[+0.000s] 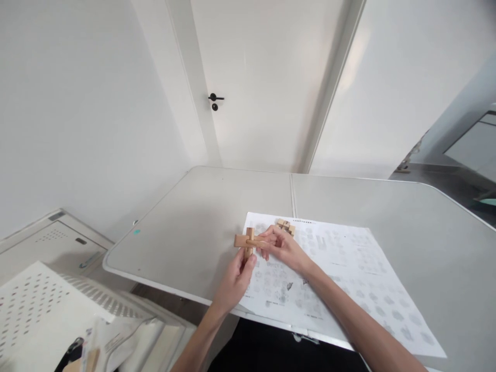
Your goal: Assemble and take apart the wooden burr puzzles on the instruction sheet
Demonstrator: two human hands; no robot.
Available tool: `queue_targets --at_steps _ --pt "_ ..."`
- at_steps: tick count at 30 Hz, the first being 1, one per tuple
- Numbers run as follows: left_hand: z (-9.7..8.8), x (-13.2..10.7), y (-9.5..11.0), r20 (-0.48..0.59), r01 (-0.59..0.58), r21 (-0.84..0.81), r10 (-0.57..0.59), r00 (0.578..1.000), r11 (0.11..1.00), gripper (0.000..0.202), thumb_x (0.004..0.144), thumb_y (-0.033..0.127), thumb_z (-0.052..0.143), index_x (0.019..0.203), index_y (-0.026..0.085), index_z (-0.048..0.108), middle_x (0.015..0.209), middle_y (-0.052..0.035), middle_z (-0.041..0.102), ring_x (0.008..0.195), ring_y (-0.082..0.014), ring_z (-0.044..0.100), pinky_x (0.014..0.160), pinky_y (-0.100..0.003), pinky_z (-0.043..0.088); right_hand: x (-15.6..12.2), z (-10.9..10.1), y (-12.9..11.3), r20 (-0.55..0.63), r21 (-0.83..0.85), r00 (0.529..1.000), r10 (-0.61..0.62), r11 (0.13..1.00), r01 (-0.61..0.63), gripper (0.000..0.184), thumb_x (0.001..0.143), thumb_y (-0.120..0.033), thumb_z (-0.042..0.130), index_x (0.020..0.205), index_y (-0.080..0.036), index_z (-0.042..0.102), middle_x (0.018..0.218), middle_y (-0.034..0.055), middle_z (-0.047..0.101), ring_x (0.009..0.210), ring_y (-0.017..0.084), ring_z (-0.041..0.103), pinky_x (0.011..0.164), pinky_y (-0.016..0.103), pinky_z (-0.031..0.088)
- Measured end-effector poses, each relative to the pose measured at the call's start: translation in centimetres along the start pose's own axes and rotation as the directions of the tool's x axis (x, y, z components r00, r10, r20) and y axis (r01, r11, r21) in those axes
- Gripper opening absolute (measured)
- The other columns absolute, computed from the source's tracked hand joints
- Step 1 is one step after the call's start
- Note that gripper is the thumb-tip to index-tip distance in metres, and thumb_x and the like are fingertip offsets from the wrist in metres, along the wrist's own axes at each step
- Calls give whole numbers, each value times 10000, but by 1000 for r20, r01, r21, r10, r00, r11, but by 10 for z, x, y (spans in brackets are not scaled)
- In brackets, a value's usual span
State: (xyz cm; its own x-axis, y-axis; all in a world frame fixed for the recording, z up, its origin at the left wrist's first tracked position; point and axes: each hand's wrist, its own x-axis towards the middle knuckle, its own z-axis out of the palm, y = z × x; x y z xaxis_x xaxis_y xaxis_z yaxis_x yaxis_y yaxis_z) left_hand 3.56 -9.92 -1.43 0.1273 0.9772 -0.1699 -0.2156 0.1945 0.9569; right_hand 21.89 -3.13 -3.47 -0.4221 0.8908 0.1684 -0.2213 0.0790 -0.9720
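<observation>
A cross-shaped puzzle of interlocking wooden pieces [243, 241] is held up between both hands, above the left edge of a printed sheet. My left hand [239, 274] is closed around its lower upright piece. From the right, my right hand [282, 247] pinches the piece that reaches out sideways. Just behind my right hand, a second wooden block puzzle [285, 226] rests on the sheet, partly hidden by the fingers. The large white printed sheet [349, 263] carries rows of grey diagrams, too faint to read.
The pale folding table [174, 222] has a seam across its middle. Beyond it stands a white door [267, 77] with a black handle. At the lower left are a perforated white box [34, 294] and plastic-wrapped items [124, 341].
</observation>
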Motion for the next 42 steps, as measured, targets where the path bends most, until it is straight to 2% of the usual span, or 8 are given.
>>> queue_targets --at_steps 3,8,14,19,25,33,38,42 --pt "0 0 1 67 -9 91 3 998 996 316 890 494 746 969 213 624 613 86 334 488 -93 261 451 -223 220 1 -1 3 31 4 1000 1 1000 -1 393 890 -528 794 1004 -213 588 706 -2 714 591 168 647 573 313 517" --pt "-3 2 -3 73 -54 46 50 996 998 390 897 560 717 995 211 573 635 101 321 493 -76 224 461 -216 218 2 -4 7 80 41 997 8 999 -11 388 889 -532 792 982 -220 581 765 11 732 587 161 635 569 307 510" --pt "-8 3 -6 64 -52 4 51 997 999 628 900 512 740 1337 267 362 643 124 409 493 -75 305 502 -210 248 1 -4 5 101 50 995 -14 999 9 361 908 -515 781 956 -225 572 729 -1 711 582 151 600 582 300 485" --pt "-11 4 -4 87 -43 -15 44 995 999 606 905 523 737 1224 282 282 639 139 407 491 -67 298 529 -219 237 0 -2 1 102 36 994 -26 999 23 366 909 -526 776 942 -230 563 744 17 730 571 148 581 572 302 472" --pt "-14 3 2 109 -44 36 40 993 998 643 908 524 730 1253 282 245 654 134 412 511 -79 314 530 -224 236 0 1 -4 86 15 996 -30 999 28 353 916 -521 770 917 -235 562 697 -5 700 572 153 593 573 307 478" --pt "-7 4 39 184 -86 96 68 981 992 564 947 495 699 1222 284 254 685 128 469 544 -74 286 556 -223 267 0 7 -15 109 92 992 -70 994 60 290 952 -429 761 925 -237 546 763 -13 718 592 132 607 580 288 484" --pt "3 14 47 235 -53 116 25 972 992 536 963 520 665 1233 293 262 663 143 422 523 -66 254 537 -213 252 -15 -1 -37 95 32 994 57 998 -60 281 929 -400 793 955 -230 571 827 7 742 609 137 620 607 302 495" --pt "20 35 41 236 -29 199 -19 972 980 537 955 584 638 1220 304 263 656 145 422 493 -68 297 511 -200 258 -32 -11 -47 -36 133 983 181 976 -175 263 913 -396 811 948 -205 634 887 31 742 655 125 609 647 283 515"
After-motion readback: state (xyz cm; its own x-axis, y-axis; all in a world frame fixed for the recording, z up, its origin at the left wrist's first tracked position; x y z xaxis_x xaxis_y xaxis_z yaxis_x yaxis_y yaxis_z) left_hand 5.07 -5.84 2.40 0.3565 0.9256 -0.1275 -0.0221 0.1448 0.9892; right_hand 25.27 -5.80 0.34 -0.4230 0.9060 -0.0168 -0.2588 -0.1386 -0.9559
